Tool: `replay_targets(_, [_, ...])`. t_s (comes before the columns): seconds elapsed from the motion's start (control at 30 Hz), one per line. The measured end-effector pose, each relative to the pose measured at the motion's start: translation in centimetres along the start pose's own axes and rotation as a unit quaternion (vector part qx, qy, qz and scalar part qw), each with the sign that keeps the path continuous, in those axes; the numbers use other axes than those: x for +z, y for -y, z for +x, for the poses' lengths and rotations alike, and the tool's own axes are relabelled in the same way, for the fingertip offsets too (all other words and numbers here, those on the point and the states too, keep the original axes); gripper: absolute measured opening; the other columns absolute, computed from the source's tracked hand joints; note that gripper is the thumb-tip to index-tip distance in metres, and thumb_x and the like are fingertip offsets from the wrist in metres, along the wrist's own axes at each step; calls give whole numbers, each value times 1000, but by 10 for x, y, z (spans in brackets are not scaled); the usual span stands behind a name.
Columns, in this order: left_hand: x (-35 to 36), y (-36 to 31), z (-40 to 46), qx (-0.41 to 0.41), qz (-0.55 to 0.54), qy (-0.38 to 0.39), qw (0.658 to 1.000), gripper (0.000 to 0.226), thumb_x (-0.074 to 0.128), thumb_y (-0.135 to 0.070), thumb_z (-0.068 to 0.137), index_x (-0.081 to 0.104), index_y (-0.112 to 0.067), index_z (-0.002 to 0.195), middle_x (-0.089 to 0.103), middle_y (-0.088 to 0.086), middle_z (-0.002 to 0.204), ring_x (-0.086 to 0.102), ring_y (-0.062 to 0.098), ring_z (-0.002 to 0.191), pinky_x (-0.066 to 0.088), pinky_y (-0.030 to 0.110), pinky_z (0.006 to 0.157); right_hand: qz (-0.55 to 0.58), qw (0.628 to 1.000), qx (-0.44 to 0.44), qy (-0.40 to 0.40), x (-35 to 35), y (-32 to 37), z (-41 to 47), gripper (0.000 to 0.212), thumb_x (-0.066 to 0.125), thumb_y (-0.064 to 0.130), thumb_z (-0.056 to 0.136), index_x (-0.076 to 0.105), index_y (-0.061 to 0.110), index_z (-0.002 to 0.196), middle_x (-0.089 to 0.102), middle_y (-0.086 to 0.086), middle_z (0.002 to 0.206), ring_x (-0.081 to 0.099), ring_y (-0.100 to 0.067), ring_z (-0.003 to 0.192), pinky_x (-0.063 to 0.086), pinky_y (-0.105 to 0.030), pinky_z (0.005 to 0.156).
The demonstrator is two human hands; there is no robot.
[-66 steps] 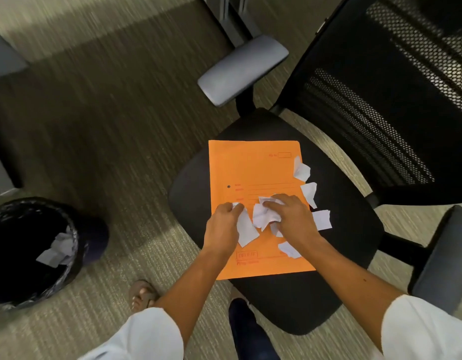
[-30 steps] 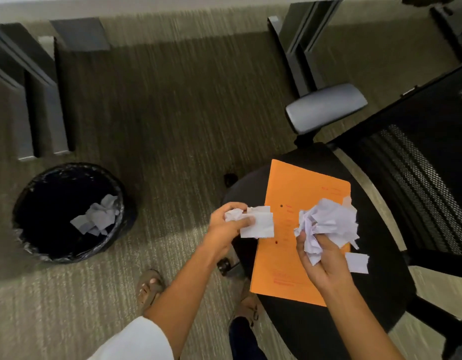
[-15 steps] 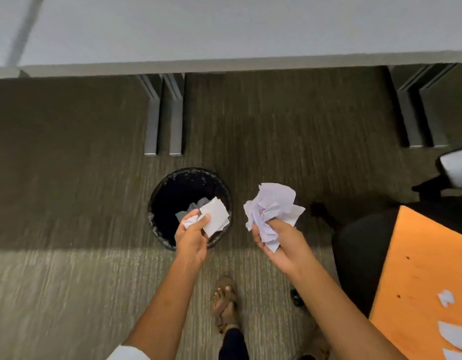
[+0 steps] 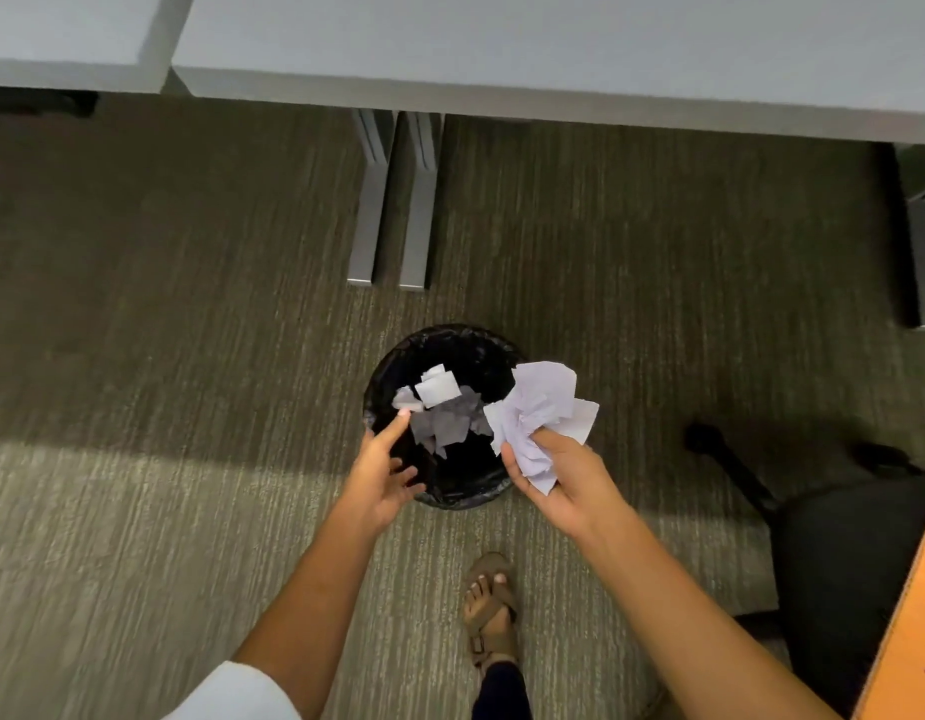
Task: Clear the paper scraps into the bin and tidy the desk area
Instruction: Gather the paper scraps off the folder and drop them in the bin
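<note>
The left hand hung spread and empty over the near rim of the bin, with loose paper scraps just beyond its fingertips, inside or dropping into the black liner. The right hand was clenched on a crumpled wad of scraps at the bin's right edge, partly outside the rim. To drop it cleanly, that hand probably needed to slide toward the left hand until the wad sat over the opening, then spread low so light pieces did not flutter onto the carpet.
</note>
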State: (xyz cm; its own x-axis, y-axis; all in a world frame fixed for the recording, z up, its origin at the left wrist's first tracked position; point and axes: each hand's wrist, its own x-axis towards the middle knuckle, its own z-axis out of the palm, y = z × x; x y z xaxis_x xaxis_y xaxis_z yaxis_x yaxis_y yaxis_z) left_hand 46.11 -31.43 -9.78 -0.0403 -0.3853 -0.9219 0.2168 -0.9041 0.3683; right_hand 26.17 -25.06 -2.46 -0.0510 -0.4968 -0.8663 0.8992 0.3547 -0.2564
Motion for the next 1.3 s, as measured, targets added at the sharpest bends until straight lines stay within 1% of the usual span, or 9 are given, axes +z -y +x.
replay_targets(0.13, [-20, 9, 2, -19, -17, 3, 1000, 68, 75, -62, 73, 56, -27, 129, 42, 19, 148, 54, 36, 118, 50, 50, 84, -19, 999, 25, -5, 11, -13, 21, 28, 59, -1, 96, 62, 6, 122, 72, -18, 112, 72, -34, 93, 65, -43, 66])
replay_targets(0.27, [-33, 10, 5, -1, -36, -1, 999, 62, 71, -69, 70, 59, -31, 117, 54, 11, 128, 56, 33, 111, 48, 48, 75, -72, 995, 70, 19, 22, -18, 45, 60, 76, 38, 86, 55, 15, 137, 51, -15, 146, 49, -49, 130, 50, -72, 88])
replay_targets(0.4, [-45, 10, 13, 15, -39, -30, 999, 89, 70, -73, 67, 42, -34, 142, 40, 10, 133, 44, 38, 123, 35, 64, 104, -97, 990, 86, 60, 3, -10, 56, 82, 75, 73, 67, 59, 27, 134, 42, -17, 154, 31, -51, 143, 15, -83, 108])
replay_targets(0.5, [-44, 11, 14, 9, -38, -44, 998, 97, 67, -74, 70, 33, -31, 151, 32, 15, 151, 34, 42, 137, 28, 66, 110, -28, 995, 76, 52, -25, -4, 53, 95, 69, 78, 68, 40, 25, 141, 50, -14, 138, 34, -51, 137, 12, -86, 105])
replay_targets(0.6, [-29, 14, 8, 15, -29, -23, 999, 91, 64, -74, 73, 40, -27, 147, 41, 15, 149, 45, 38, 130, 37, 60, 102, 51, 997, 57, -23, -49, 2, 43, 133, 75, 77, 56, 1, 35, 159, 2, -18, 167, 5, -55, 148, 15, -87, 100])
replay_targets(0.67, [-14, 19, 4, 16, -19, 0, 1000, 94, 62, -74, 74, 40, -19, 148, 43, 16, 148, 48, 36, 128, 37, 57, 103, 94, 994, 41, -37, -65, 11, 35, 140, 76, 78, 51, -2, 36, 159, -14, -13, 168, -5, -52, 150, 16, -88, 100])
replay_targets(0.8, [26, 31, -3, 0, 0, 31, 1000, 101, 58, -73, 81, 22, -17, 157, 27, 21, 158, 23, 42, 147, 24, 64, 115, 152, 988, 8, 6, -99, 38, 12, 121, 69, 80, 62, 14, 34, 159, 3, -19, 168, 6, -52, 150, 18, -86, 103])
replay_targets(0.93, [72, 52, -14, -6, 52, 68, 996, 83, 54, -73, 83, 47, -11, 137, 46, 21, 145, 39, 40, 137, 35, 60, 109, 187, 981, -24, 52, -136, 72, -14, 112, 66, 80, 66, 25, 31, 158, 17, -20, 165, 17, -52, 148, 24, -84, 102])
replay_targets(1.3, [267, 175, -76, -37, 180, 207, 961, 76, 50, -69, 86, 54, -8, 132, 62, 20, 129, 58, 37, 122, 39, 59, 109, 286, 946, -128, 79, -305, 169, -113, 120, 87, 67, 49, 38, 26, 150, 36, -24, 154, 29, -53, 143, 28, -82, 102])
